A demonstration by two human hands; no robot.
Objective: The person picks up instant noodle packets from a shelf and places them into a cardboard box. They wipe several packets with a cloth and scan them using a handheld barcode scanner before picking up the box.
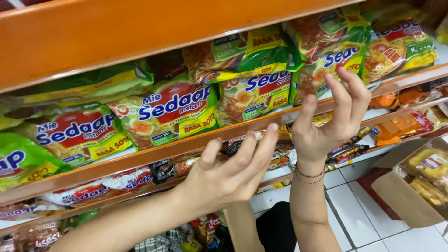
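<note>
My left hand point(228, 172) hovers in front of an orange shelf rail point(154, 151), fingers spread and curled, holding nothing. My right hand point(333, 116) is raised with its fingers apart, also empty, close to the green and yellow instant noodle packets point(168, 114) that stand in a row on the shelf. A thin bracelet circles the right wrist. Neither hand touches a packet.
An upper orange shelf point(140, 32) overhangs the packets. Lower shelves hold red and dark noodle packets point(93, 186) and orange packets point(396, 126). An open cardboard box point(396, 196) with yellow packets stands on the white tiled floor point(354, 210) at the right.
</note>
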